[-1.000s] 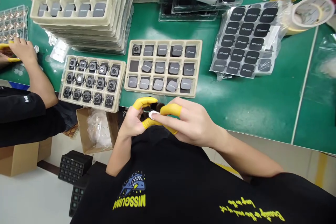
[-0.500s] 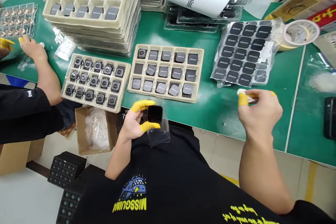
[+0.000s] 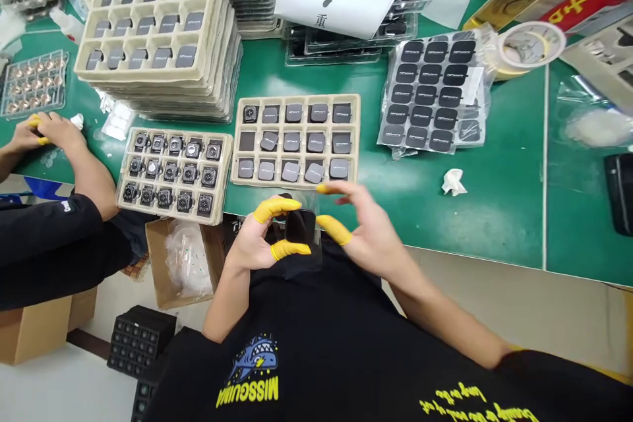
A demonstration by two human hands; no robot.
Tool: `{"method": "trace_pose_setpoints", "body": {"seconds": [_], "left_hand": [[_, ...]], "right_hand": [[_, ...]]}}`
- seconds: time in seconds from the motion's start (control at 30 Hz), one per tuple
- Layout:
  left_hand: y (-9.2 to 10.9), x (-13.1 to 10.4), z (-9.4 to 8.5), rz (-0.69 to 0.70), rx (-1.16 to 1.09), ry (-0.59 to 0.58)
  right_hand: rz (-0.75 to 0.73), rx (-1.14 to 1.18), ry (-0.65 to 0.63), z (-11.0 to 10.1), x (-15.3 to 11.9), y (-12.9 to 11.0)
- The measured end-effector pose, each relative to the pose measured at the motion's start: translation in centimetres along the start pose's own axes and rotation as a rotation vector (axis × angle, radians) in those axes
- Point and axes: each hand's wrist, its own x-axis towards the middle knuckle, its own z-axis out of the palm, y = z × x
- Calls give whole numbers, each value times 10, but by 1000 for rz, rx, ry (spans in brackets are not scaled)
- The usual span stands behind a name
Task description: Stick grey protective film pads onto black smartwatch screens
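Note:
A dark square watch face (image 3: 300,227) with a clear plastic film around it is held between the yellow-capped thumb and finger of my left hand (image 3: 260,237). Just right of it, my right hand (image 3: 363,227) has its thumb and fingers spread with nothing between them, near the film's edge. Beyond my hands lies a beige tray (image 3: 302,189) of grey labelled squares; one watch sits in its far left pocket. Another tray (image 3: 225,178) to the left holds several watches. A crumpled white tissue (image 3: 453,182) rests on the green table (image 3: 514,211).
Stacked trays (image 3: 208,89) stand at the back left. A bag of black squares (image 3: 420,92) and a tape roll (image 3: 531,46) lie at the back right. A co-worker's hands (image 3: 54,132) are at far left. An open carton (image 3: 161,264) sits below the table edge.
My right hand has let go of the white tissue, now on the table, and moved left to beside the watch face. The view has shifted somewhat. My left hand keeps its hold.

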Motion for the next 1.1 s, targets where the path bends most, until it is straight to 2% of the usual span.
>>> {"method": "trace_pose_setpoints", "body": {"seconds": [0.1,0.2,0.37,0.57,0.73,0.8,0.97,1.1], "left_hand": [[2,-3,-1,10,6,13],[0,-10,-2,32,-21,59],[-1,-15,-1,108,-29,92],[7,-14,-1,107,-98,108],[1,-16,1,89,-132,114],[-3,-15,2,86,-66,111],[-5,-11,4,104,22,109],[-1,-9,5,169,33,87]], "right_hand": [[-44,251,-167,26,1,-17],[-10,357,-229,35,2,-19],[108,472,-317,42,8,-21],[324,670,-320,40,22,-16],[348,763,-401,38,23,-11],[362,758,-360,41,21,-10],[242,573,-87,47,15,-9],[255,536,-111,45,17,-10]]}}
